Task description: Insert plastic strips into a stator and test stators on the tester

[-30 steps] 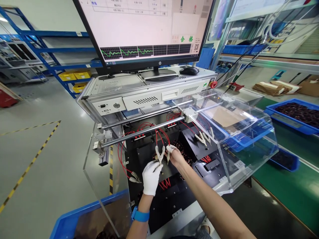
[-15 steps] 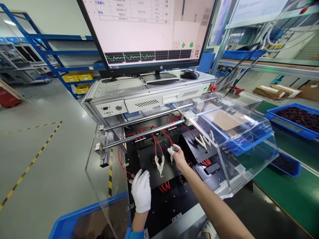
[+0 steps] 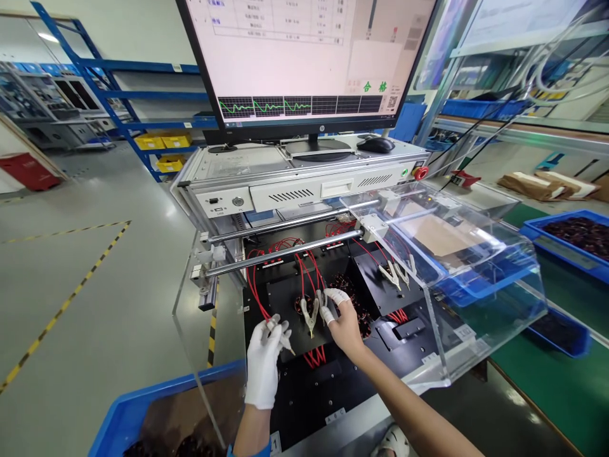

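My left hand [image 3: 263, 362], in a white glove, is closed on a pale test clip [image 3: 286, 337] with red wires, over the left edge of a black fixture plate [image 3: 284, 291]. My right hand [image 3: 346, 322], with white covers on some fingers, pinches another pale clip [image 3: 320, 299], also on red wires. Between the hands a third clip [image 3: 311, 315] hangs by its wires in front of a small copper-wound part [image 3: 301, 304] on the plate. More copper-wound parts [image 3: 364, 320] lie right of my right hand, partly hidden by it.
A clear hinged cover [image 3: 504, 304] and a metal rail [image 3: 285, 252] border the fixture. Further clips [image 3: 391, 275] sit on the right plate. A monitor [image 3: 309, 63] stands behind. Blue bins with dark parts are at lower left [image 3: 124, 412] and right [image 3: 537, 227].
My left hand has closed on a clip and its wires. My right hand still pinches its clip, now closer to the middle clip. The whole view has shifted slightly.
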The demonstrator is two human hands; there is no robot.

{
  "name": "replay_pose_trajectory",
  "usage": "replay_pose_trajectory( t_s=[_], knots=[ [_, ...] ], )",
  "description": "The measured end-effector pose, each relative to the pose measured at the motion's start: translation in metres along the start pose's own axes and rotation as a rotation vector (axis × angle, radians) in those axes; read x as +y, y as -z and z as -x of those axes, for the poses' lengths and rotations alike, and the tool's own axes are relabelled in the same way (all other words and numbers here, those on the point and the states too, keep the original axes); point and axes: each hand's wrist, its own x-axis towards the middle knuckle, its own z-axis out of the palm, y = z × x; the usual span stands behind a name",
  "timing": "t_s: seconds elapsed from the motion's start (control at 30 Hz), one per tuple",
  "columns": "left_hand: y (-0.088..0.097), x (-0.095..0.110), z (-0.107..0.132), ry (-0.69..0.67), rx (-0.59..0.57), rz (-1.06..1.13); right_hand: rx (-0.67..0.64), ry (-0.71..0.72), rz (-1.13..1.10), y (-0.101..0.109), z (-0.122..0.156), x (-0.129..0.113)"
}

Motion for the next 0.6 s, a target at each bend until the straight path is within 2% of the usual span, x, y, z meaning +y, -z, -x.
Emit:
replay_pose_trajectory(
  t_s=[0.03,0.1,0.2,0.33,0.43,0.53,0.6],
  knots=[
    [-0.006,0.005,0.0,0.003,0.006,0.058,-0.013,0.006,0.002,0.002,0.003,-0.001],
    [-0.018,0.011,-0.005,-0.03,0.091,0.101,-0.023,0.011,0.015,0.006,0.008,-0.002],
    [-0.03,0.012,-0.016,-0.119,0.186,0.112,-0.015,0.008,0.051,0.012,0.012,0.0],
    [-0.039,0.005,-0.024,-0.146,0.197,0.075,0.013,0.046,0.087,0.022,0.013,0.001],
    [-0.039,0.002,-0.025,-0.135,0.194,0.015,0.061,0.098,0.111,0.032,0.015,-0.011],
    [-0.034,0.002,-0.024,-0.117,0.203,-0.024,0.115,0.219,0.143,0.056,0.02,-0.037],
    [-0.029,0.001,-0.024,-0.105,0.205,-0.03,0.172,0.359,0.209,0.087,0.02,-0.054]
  ],
)
